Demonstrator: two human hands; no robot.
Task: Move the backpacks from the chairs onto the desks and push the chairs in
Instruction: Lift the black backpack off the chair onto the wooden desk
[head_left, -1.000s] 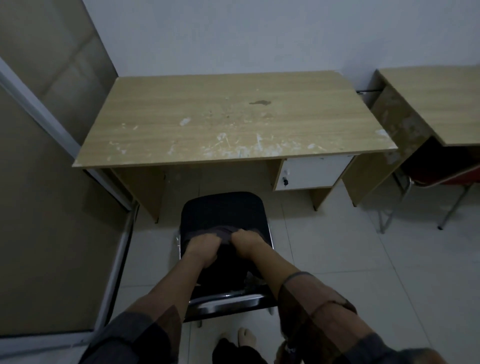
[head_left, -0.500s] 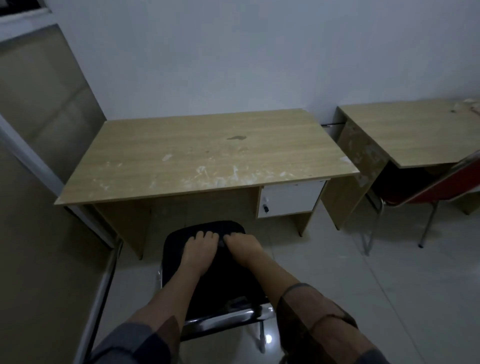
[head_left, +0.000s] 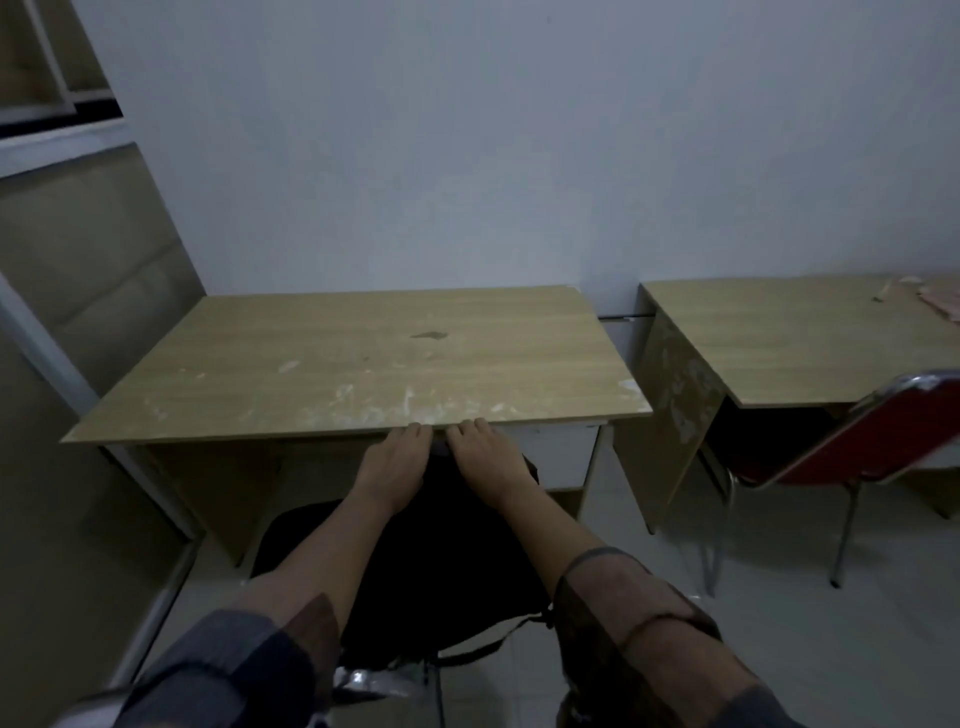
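A black backpack hangs between my forearms, lifted off the black chair, with a strap dangling at its lower end. My left hand and my right hand grip its top side by side. Their fingertips touch the front edge of the bare wooden desk. The backpack hides most of the chair's seat. A piece of the chair's chrome frame shows below.
A second wooden desk stands to the right, with a red chair partly under it and papers at its far corner. A white drawer sits under the near desk. A glass partition runs along the left.
Both hands have risen from the chair seat to the desk's front edge, bringing the black backpack up with them. The view has tilted up towards the wall.
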